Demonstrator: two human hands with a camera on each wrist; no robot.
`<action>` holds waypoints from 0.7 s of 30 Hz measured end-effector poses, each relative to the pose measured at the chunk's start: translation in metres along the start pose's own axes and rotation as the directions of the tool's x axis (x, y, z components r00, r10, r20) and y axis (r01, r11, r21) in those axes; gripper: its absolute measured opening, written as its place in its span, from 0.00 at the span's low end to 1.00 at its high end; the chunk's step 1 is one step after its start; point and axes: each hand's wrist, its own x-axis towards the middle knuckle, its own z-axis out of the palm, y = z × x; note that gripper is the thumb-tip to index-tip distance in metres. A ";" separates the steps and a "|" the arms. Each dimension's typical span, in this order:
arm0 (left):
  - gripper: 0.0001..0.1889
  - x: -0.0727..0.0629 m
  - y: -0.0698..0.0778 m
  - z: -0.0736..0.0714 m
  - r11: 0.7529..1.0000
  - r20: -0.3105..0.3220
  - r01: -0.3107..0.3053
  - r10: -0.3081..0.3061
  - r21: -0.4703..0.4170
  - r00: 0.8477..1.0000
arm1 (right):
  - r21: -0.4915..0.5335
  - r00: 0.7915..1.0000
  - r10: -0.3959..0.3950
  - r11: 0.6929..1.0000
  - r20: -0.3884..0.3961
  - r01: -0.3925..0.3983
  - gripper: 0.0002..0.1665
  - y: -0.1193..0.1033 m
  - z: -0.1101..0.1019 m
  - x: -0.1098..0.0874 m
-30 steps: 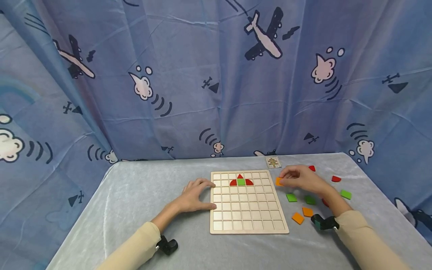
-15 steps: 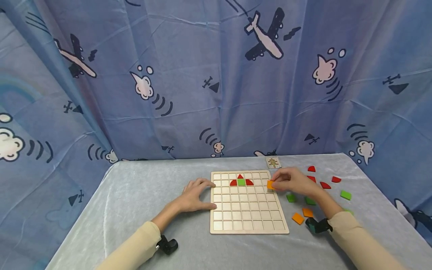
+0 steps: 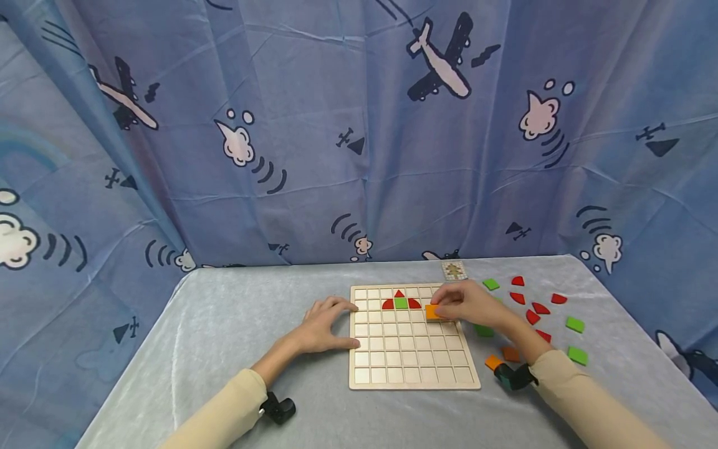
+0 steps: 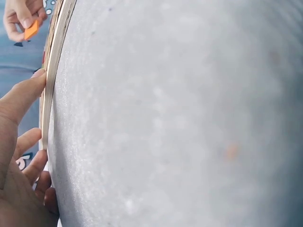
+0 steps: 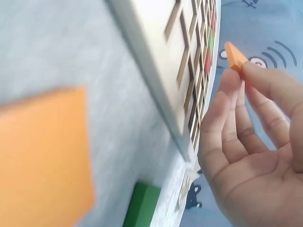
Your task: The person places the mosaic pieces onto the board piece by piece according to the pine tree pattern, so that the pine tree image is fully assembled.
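A wooden grid board [image 3: 412, 358] lies on the cloth-covered table. In its upper rows sit a red triangle [image 3: 399, 293], a green square [image 3: 401, 303] and two red quarter-round pieces [image 3: 387, 304], one on each side of the square. My right hand [image 3: 468, 304] pinches an orange square tile [image 3: 431, 312] between thumb and fingers, over the board's right part; the right wrist view shows the tile [image 5: 235, 57] at the fingertips. My left hand [image 3: 324, 325] rests against the board's left edge, thumb and fingers spread and touching it, as the left wrist view also shows.
Right of the board lie loose green tiles [image 3: 578, 355], orange tiles [image 3: 511, 353] and red pieces [image 3: 541, 308], several in all. A small card with a tree pattern [image 3: 454, 270] lies behind the board. A blue printed curtain [image 3: 314, 125] hangs behind the table.
My right hand has moved left with the orange tile, from beside the board to over its right columns. Loose pieces behind the arm have come into view. My left hand has stayed in place.
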 end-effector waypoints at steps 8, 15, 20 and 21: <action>0.37 -0.001 0.000 0.000 1.000 -0.001 0.000 0.000 -0.005 1.000 | 0.032 1.000 0.002 0.999 -0.008 -0.002 0.13 -0.008 0.016 0.012; 0.37 -0.001 0.000 -0.001 1.000 -0.001 -0.002 0.002 -0.007 1.000 | 0.033 1.000 0.016 0.999 0.007 -0.017 0.13 -0.011 0.024 0.022; 0.37 -0.001 -0.001 -0.001 1.000 -0.003 -0.005 0.005 -0.011 1.000 | 0.027 0.999 -0.015 1.000 0.033 0.014 0.12 -0.016 0.029 0.028; 0.37 -0.001 -0.001 -0.001 1.000 -0.002 -0.006 0.005 -0.011 1.000 | 0.029 0.999 -0.015 0.999 0.034 0.014 0.12 -0.017 0.030 0.030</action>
